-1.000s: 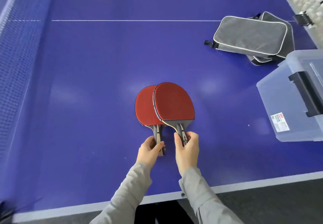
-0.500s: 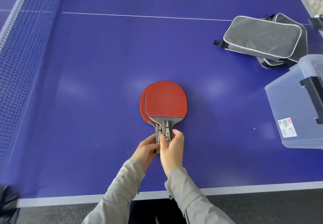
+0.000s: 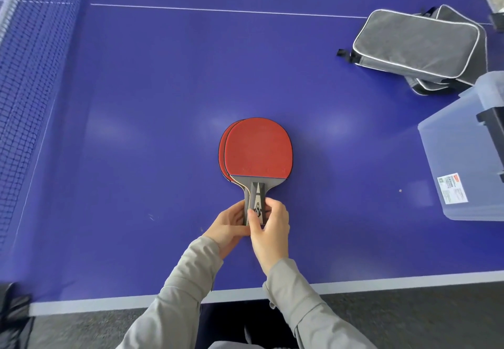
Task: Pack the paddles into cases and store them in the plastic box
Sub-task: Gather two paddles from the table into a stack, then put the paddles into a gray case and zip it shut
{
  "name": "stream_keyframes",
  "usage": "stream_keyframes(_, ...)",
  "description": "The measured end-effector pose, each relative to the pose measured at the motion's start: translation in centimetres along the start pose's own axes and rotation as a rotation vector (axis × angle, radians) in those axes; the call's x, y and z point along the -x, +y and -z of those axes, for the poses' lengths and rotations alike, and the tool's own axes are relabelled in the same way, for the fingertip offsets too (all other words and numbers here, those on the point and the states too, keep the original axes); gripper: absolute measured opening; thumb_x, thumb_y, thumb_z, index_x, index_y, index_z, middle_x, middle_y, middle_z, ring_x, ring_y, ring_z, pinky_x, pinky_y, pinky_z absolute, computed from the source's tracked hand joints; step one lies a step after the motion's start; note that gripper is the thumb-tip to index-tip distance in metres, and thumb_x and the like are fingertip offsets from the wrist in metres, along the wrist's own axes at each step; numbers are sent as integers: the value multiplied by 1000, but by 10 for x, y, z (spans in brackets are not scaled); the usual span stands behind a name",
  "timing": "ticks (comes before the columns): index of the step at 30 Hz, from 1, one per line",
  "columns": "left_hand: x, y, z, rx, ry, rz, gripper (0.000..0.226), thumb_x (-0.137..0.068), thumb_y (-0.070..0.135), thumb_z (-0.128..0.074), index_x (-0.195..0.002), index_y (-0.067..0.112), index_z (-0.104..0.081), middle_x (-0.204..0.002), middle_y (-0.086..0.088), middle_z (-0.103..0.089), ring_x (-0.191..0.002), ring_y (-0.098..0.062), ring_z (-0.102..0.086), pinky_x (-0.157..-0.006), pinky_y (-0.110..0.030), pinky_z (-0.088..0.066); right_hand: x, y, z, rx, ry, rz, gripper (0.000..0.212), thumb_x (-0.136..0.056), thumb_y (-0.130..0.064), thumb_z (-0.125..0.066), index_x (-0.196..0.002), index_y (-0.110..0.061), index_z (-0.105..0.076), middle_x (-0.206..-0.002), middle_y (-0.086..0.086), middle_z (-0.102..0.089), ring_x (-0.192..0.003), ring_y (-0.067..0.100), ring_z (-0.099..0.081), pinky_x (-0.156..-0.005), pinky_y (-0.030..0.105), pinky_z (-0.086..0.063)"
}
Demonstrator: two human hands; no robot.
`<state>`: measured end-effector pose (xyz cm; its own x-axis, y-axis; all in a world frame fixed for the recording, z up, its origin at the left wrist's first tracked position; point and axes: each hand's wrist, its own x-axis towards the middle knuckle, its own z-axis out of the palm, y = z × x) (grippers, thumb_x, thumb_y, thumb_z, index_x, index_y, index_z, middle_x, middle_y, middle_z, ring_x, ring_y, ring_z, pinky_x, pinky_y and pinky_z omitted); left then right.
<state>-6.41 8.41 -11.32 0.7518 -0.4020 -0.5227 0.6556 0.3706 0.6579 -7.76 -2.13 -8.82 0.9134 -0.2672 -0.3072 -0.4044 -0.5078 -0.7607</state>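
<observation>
Head view. Item: two table-tennis paddles, stacked red side up on the blue bench (image 3: 136, 108), at the middle of its near edge, handles toward the person. The upper red-rubber paddle with a grey-and-black handle (image 3: 259, 149) covers nearly all of the lower red paddle (image 3: 221, 152), which shows only as a thin crescent along the left side. Hands: the left hand (image 3: 229, 223) grips the paired handles from the left. The right hand (image 3: 271, 230) pinches the same handles from the right, thumb on top. Both are grasping, so neither is free. Receptacles: grey fabric cases with white piping (image 3: 414, 40), piled one on another near the far right corner, well apart from the paddles. Whether their zips are open cannot be told. Translucent plastic box (image 3: 458, 163) with a black latch, at the right edge, just beside the cases. Also present: dark mesh net (image 3: 32, 81) along the left edge. Handling note, as judgement: the step in hand is squaring the pair. Slide the upper blade left until the crescent vanishes and keep the handles flush. Then pass both to one hand so the other can draw a case nearer. A loose grip would probably let the blades fan apart.
</observation>
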Motion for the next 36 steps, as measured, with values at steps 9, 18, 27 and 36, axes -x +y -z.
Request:
stream_keyframes(9, 1, 3, -2, -8, 5, 18, 59, -65, -9, -62, -122, 6, -56, -107, -9, -65, -102, -20, -62, -91, -30, -51, 1, 5, 4, 37, -23, 26, 33, -89, -32, -61, -118, -20, -52, -110, -10, -49, -110, 12, -46, -92, 32, -34)
stream_keyframes(18, -4, 13, -12, -26, 184, 73, 42, -78, 9, -72, -117, 8, -58, -98, -7, -67, -84, -18, -68, -69, -25, -55, -15, 41, 49, 288, 33, 64, 45, -92, -33, -56, -133, -18, -47, -136, 0, -45, -130, 18, -35, -100, 38, -30)
stream_keyframes(27, 14, 30, -3, -36, 313, 10, 21, -77, 15, -73, -97, 11, -67, -89, -4, -72, -65, -10, -67, -52, -20, -48, -28, 54, 53, 754, -118, 196, 64, -94, -49, -43, -148, -21, -24, -156, 6, -20, -145, 22, -14, -112, 42, -25)
stream_keyframes(36, 117, 59, 99, -82, 536, -126, 36, -71, 19, -74, -105, 11, -68, -97, -5, -74, -71, -9, -66, -56, -16, -48, -26, 58, 42, 903, -183, 211, 72, -90, -58, -40, -150, -25, -16, -159, 7, -6, -147, 26, -2, -115, 48, -18)
